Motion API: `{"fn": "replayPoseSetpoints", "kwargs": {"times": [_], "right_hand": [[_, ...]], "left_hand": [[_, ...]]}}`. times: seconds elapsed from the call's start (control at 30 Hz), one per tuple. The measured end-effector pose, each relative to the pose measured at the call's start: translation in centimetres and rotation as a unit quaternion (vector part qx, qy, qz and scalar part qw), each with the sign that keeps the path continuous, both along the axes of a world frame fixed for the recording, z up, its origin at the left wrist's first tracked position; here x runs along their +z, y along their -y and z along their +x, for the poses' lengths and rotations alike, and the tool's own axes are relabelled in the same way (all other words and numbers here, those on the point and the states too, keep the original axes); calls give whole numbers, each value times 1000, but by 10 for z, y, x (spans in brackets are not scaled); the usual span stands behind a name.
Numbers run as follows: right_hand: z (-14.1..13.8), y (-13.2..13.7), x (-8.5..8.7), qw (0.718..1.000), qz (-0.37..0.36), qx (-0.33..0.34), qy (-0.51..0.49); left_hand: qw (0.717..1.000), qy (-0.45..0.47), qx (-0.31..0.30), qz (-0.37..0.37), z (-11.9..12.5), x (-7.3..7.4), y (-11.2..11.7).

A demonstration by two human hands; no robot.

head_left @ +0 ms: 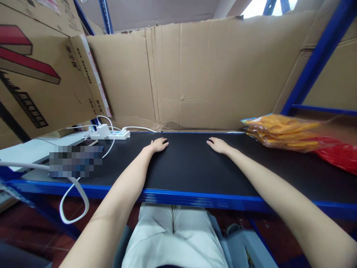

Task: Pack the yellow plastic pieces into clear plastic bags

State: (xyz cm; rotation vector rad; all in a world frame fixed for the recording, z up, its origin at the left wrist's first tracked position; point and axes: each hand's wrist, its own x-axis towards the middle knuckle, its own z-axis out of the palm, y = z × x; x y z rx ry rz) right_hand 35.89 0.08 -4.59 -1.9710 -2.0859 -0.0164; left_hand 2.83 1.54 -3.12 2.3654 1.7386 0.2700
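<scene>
My left hand [159,145] lies flat on the black tabletop [185,167], fingers stretched out, holding nothing. To its right, across a stretch of the black surface, my right hand [218,145] also rests flat with its fingers extended and nothing in them. A white power strip [119,134] with a white charger [103,130] plugged in sits left of my left hand. Beyond my right hand, a clear plastic bag of yellow-orange items [281,128] lies on the right side; what the items are I cannot tell.
A red plastic-wrapped bundle [338,152] lies at the far right. Cardboard [212,74] stands along the back. A blue rail [200,198] edges the table's front. White cables [80,193] loop at the left, beside a phone [86,142] and a pixelated patch.
</scene>
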Motion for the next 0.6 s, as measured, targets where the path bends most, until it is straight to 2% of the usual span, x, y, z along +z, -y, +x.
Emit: {"fn": "replayPoseSetpoints", "kwargs": {"times": [0.1, 0.6], "right_hand": [[2, -4, -6, 1000, -15, -3, -15], [3, -4, -1, 1000, -17, 1, 4]], "left_hand": [[1000, -1, 0, 6, -4, 0, -1], [1000, -10, 7, 26, -5, -1, -1]]}}
